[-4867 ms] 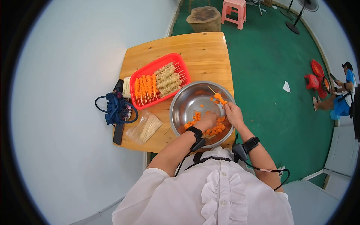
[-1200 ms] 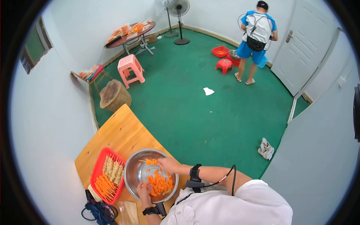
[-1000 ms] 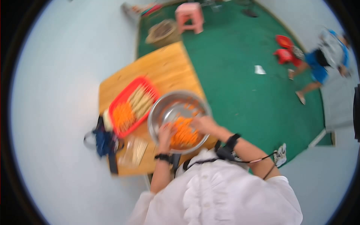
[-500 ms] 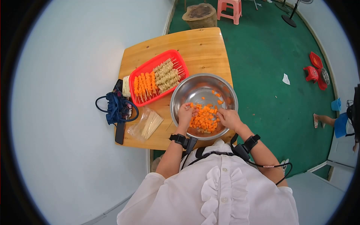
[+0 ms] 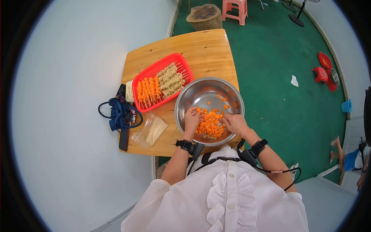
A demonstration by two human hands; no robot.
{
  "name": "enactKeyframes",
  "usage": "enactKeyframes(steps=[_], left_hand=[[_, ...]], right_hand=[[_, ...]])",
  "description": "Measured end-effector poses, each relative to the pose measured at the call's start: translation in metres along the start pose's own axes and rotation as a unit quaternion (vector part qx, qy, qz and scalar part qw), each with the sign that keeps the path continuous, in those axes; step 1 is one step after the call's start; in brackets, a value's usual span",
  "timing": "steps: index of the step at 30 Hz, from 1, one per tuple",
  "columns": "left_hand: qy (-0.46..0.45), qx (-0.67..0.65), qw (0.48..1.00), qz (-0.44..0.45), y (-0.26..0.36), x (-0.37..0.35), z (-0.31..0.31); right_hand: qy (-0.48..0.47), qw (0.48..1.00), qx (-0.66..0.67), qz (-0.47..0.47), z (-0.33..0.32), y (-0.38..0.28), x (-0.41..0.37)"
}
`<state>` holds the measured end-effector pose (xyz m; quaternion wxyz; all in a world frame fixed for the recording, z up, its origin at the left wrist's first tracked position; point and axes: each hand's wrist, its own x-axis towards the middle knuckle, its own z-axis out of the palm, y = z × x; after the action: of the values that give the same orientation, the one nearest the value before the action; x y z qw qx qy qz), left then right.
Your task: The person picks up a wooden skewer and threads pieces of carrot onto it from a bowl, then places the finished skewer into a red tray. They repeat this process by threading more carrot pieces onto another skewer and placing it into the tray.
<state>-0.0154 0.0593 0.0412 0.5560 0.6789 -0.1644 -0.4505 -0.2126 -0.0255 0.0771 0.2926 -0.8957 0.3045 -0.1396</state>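
Over a wide steel bowl (image 5: pixel 188 96), both my hands work close together. My left hand (image 5: pixel 191 120) is closed on a thin bamboo skewer, which carries an orange piece near the fingers and points right. At the skewer's other end, my right hand (image 5: pixel 235 123) pinches a small orange cube, apparently carrot, at or near the tip. Many cut carrot pieces (image 5: pixel 209 128) lie heaped in the near part of the bowl, with a few scattered on its far right side. Fingers partly hide the skewer.
Left of the bowl, a red tray (image 5: pixel 142 75) holds orange skewers (image 5: pixel 149 91) and beige skewers (image 5: pixel 171 79). Nearer me lie a bag of bare skewers (image 5: pixel 155 130), a blue handbag (image 5: pixel 119 112) and a phone (image 5: pixel 123 139). Another person (image 5: pixel 349 159) is at far right.
My right hand has stayed by the skewer's end, and an orange cube now shows at its fingertips. The person at far right has moved toward the lower edge of the view.
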Motion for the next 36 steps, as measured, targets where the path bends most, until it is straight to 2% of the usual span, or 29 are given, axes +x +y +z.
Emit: enactKeyframes(steps=[7,10,13,16,19,22,25,28,31,34,36], left_hand=[[0.007,0.016,1.000,0.014,-0.003,0.001,-0.001],[0.011,0.052,0.998,0.027,-0.003,0.000,0.000],[0.031,0.145,0.988,0.043,-0.003,-0.002,0.003],[0.056,0.256,0.961,0.093,-0.001,-0.007,0.006],[0.107,0.428,0.868,0.229,-0.007,-0.005,0.006],[0.104,0.446,0.860,0.226,-0.006,-0.007,0.009],[0.097,0.434,0.868,0.218,-0.009,-0.006,0.007],[0.085,0.423,0.875,0.218,-0.012,-0.002,0.004],[0.065,0.396,0.892,0.210,-0.018,0.004,0.001],[0.052,0.378,0.905,0.191,-0.018,0.005,0.000],[0.052,0.366,0.911,0.184,-0.019,0.005,-0.001]], right_hand=[[-0.013,1.000,-0.006,-0.002,-0.001,0.001,0.000],[-0.007,1.000,-0.005,-0.003,0.001,0.001,0.000],[-0.008,1.000,-0.012,-0.008,0.001,0.001,0.000],[-0.008,1.000,-0.019,-0.020,0.002,0.002,-0.001],[-0.030,0.999,-0.037,-0.025,0.001,-0.001,-0.001],[-0.039,0.996,-0.057,-0.060,0.003,0.000,0.001],[-0.051,0.998,-0.037,-0.011,0.002,-0.005,0.001],[-0.053,0.994,0.086,0.047,0.020,0.009,0.005],[-0.090,0.983,0.139,0.076,0.017,0.015,0.015],[-0.073,0.996,-0.048,0.018,-0.007,-0.006,0.016],[-0.110,0.989,-0.088,-0.046,-0.017,-0.009,0.016]])
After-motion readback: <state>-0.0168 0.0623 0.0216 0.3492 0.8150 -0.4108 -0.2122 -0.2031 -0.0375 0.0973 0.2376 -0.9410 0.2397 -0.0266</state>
